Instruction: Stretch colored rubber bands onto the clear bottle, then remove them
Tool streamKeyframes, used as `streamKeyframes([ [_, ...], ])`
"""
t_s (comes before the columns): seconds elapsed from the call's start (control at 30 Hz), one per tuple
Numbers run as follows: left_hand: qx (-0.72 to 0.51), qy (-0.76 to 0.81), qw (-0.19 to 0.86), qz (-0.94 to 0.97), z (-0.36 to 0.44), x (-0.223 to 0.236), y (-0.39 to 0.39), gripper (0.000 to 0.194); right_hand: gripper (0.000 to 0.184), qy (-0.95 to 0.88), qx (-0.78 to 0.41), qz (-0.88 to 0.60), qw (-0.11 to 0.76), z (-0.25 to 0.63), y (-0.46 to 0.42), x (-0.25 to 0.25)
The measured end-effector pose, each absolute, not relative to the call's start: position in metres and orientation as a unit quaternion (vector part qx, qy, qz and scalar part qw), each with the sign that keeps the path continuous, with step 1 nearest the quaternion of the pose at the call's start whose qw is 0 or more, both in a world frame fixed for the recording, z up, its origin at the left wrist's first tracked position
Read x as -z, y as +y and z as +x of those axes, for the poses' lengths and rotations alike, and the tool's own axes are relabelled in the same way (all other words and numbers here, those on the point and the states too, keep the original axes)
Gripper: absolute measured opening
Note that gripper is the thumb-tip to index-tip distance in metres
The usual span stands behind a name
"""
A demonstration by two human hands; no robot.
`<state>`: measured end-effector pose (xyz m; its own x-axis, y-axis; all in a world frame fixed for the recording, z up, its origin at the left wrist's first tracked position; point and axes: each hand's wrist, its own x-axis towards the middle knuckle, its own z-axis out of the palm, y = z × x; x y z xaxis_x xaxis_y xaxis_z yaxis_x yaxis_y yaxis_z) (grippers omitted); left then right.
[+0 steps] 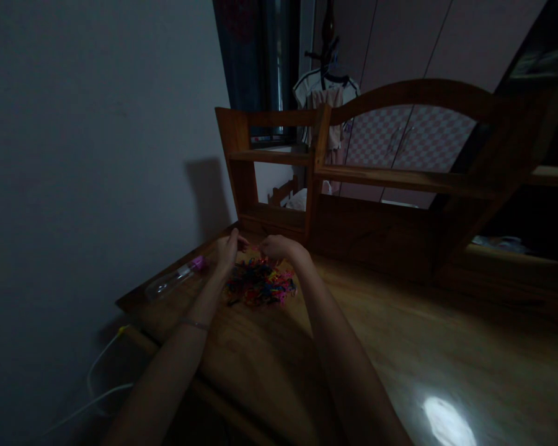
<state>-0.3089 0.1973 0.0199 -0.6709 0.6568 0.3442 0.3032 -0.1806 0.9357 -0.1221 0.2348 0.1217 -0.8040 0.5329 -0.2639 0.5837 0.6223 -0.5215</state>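
Note:
A loose heap of small, thin, multicoloured bands lies on the wooden desktop, with red, pink, blue, yellow and dark pieces tangled together. Over the heap's far left edge is my left hand, its fingers curved and a little apart, with nothing visible in them. My right hand is bent down over the far side of the heap, fingertips pinched together. Some pinkish bits show between the two hands, but in the dim light I cannot make out what the right fingertips hold. A clear bottle-like container with a purple end lies left of my left hand.
The white wall borders the desk on the left. A wooden shelf unit rises along the desk's back edge. A white cable hangs off the left front side. Bright glare reflects from the desktop at the lower right.

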Motion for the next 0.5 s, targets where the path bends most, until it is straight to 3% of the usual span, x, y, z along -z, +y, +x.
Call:
streamKeyframes([
  [0.2, -0.665, 0.63, 0.13, 0.379, -0.3056, -0.0219, 0.1965, 0.049, 0.035, 0.907, 0.28, 0.31, 0.046, -0.1186, 0.2312, -0.1269],
  [0.37, -0.645, 0.644, 0.124, 0.393, -0.3034, -0.022, 0.1953, 0.051, 0.023, 0.906, 0.286, 0.304, 0.067, -0.1192, 0.2334, -0.1215],
  [0.5, -0.625, 0.662, 0.109, 0.4, -0.3024, -0.0229, 0.1948, 0.053, 0.025, 0.909, 0.279, 0.301, 0.073, -0.1202, 0.2352, -0.1188],
])
